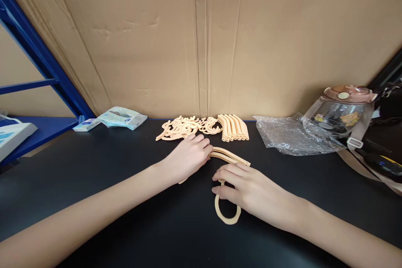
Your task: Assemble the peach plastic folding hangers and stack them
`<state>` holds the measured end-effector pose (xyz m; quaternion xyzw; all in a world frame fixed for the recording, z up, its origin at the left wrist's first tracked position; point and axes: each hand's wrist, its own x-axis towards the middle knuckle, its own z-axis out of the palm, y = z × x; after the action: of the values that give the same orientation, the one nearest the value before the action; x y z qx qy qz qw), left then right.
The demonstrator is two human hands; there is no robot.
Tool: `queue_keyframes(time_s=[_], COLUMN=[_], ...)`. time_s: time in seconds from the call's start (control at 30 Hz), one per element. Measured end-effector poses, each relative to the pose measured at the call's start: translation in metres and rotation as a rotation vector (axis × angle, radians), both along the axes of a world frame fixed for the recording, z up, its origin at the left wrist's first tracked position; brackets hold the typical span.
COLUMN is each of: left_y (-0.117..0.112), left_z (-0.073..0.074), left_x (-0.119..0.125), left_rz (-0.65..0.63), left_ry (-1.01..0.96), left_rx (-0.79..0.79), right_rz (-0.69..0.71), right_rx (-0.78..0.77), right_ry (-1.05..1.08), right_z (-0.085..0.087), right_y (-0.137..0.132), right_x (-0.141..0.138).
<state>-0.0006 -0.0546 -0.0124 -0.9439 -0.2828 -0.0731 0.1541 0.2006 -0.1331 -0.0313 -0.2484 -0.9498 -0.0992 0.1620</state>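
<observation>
The left hand (188, 157) is gripping, fingers curled, the near end of the curved peach strips (234, 158) lying mid-tabletop (94, 167). The right hand (251, 190) is pinching the peach ring piece (216, 207), whose loop is lying just under its fingers.

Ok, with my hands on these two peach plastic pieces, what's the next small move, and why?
Probably ease the ring piece up until its stem meets the curved bar. Your left hand steadies the bar's end on the table, your right hand pinches the ring's stem just below it, and the parts look unjoined.
</observation>
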Motion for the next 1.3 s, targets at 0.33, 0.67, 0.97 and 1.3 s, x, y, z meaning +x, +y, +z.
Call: queue_keyframes(time_s=[0.33,0.67,0.97,1.3], left_y=[-0.003,0.0,-0.019,-0.049], left_z=[0.013,0.03,0.031,0.013], left_x=[-0.005,-0.041,-0.036,-0.026], left_rz=[0.042,0.141,0.202,0.15], left_ry=[-0.213,-0.784,-1.226,-0.375], left_rx=[-0.27,-1.038,-1.602,-0.274], right_rz=[-0.143,-0.335,-0.325,-0.174], right_rx=[-0.276,-1.04,-1.223,-1.305], right_ry=[0.601,1.176,1.168,1.071], right_z=[0.015,0.007,0.004,0.003], right_y=[0.008,0.021,0.02,0.016], right_x=[0.015,0.013,0.01,0.0])
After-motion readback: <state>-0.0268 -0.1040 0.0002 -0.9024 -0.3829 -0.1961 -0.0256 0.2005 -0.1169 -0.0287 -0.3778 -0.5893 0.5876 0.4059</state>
